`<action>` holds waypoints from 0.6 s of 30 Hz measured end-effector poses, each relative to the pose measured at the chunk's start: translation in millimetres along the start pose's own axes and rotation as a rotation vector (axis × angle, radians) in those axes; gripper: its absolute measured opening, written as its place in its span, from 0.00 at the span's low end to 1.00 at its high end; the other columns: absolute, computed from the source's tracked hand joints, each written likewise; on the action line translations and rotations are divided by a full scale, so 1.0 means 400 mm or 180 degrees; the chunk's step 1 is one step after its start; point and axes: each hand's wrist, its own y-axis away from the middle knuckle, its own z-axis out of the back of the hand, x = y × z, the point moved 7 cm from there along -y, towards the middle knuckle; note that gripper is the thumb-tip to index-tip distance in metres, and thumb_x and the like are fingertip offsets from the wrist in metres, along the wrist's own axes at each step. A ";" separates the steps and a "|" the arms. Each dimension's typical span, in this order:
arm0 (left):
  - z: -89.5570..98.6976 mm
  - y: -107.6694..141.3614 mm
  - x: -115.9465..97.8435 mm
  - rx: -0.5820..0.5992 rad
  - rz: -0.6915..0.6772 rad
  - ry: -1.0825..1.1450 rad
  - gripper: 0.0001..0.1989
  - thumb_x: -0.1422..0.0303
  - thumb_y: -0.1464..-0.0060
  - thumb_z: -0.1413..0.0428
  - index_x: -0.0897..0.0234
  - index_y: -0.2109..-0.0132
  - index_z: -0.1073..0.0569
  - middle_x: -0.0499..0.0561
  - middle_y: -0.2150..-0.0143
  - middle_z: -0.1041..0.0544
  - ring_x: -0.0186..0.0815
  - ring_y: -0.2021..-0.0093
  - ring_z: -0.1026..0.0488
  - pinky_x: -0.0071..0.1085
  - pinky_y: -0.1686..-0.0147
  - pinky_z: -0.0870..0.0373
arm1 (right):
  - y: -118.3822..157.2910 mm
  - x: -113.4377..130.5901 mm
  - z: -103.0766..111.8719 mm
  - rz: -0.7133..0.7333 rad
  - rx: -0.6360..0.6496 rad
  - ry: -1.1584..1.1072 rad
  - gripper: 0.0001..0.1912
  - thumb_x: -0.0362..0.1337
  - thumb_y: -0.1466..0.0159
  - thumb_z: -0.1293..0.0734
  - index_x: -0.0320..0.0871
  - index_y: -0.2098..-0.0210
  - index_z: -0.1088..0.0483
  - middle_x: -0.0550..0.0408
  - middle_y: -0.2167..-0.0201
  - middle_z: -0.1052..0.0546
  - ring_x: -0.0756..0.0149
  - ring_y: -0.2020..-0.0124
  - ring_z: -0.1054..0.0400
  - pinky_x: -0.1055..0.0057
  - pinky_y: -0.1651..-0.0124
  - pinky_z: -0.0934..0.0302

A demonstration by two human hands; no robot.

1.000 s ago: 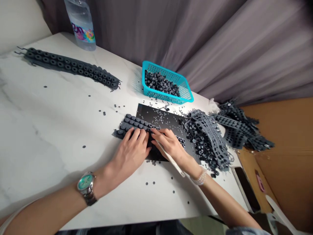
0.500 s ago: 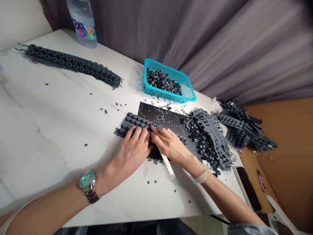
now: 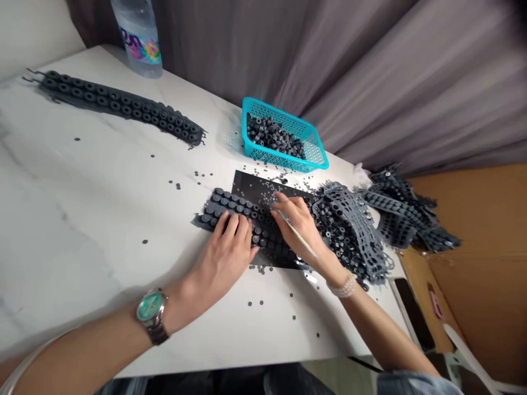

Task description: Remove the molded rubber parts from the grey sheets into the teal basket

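Observation:
A dark grey rubber sheet with rows of round knobs lies over a black mat on the table. My left hand grips its near edge, fingers bent over the knobs and thumb along the side. My right hand hovers just right of the sheet, closed round a thin white stick-like tool that slants back beneath the palm. The tool's tip is hard to make out. Small dark discs lie scattered across the mat.
Behind the mat stands a turquoise basket of small dark rings. Loose rings and perforated rubber sheets are heaped at the right. Another knobbed strip and a water bottle are at the back left. A phone lies near the right edge.
My right hand has lifted off the sheet and shifted right with the white tool, uncovering more knobs. My left hand stays on the sheet.

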 end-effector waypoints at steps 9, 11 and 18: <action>-0.003 0.008 -0.005 0.0035 0.0016 -0.0021 0.24 0.65 0.36 0.54 0.82 0.42 0.30 0.70 0.44 0.27 0.53 0.41 0.33 0.49 0.38 0.40 | -0.024 0.084 -0.044 0.0694 0.0261 -0.0040 0.12 0.35 0.29 0.42 0.40 0.50 0.33 0.43 0.46 0.25 0.57 0.52 0.34 0.57 0.53 0.34; 0.000 0.008 -0.006 0.0039 0.0018 -0.0041 0.24 0.65 0.36 0.54 0.82 0.42 0.30 0.71 0.44 0.27 0.54 0.41 0.32 0.49 0.38 0.39 | -0.026 0.083 -0.047 0.0762 0.0327 0.0025 0.12 0.34 0.29 0.43 0.39 0.50 0.33 0.42 0.47 0.25 0.56 0.52 0.34 0.58 0.53 0.34; -0.001 0.009 -0.008 0.0041 0.0007 -0.0119 0.25 0.66 0.35 0.55 0.83 0.41 0.32 0.71 0.44 0.27 0.54 0.41 0.32 0.50 0.38 0.39 | -0.034 0.104 -0.050 0.1013 0.0599 0.0341 0.11 0.34 0.28 0.44 0.37 0.52 0.33 0.40 0.46 0.27 0.56 0.51 0.36 0.60 0.55 0.35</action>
